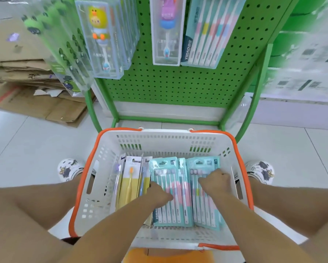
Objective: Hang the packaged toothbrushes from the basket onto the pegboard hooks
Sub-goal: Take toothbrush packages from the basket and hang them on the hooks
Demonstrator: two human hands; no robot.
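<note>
A white basket [110,168] with orange handles sat on the floor between the person's shoes, right in front of the green pegboard [178,82]. Both hands were down inside it.

The left hand [159,194] lay on the near edge of a teal pack [170,194] of toothbrushes, its fingers curled down along the pack's left side; whether that grip was truly closed around the pack could not be told, since the fingertips were hidden. The right hand [216,183] rested on a second teal pack [205,209] just beside the first, knuckles up and fingers bent over its top part; again the grip's tips were out of sight.

To the left of the teal packs stood a yellow pack [130,185] and a few thinner ones, upright against the basket's left wall.

On the pegboard above hung a duck box [100,38], a pink-and-blue box [167,31] and a hung teal pack [206,33]. Flattened cardboard [26,73] lay on the floor at the left.
</note>
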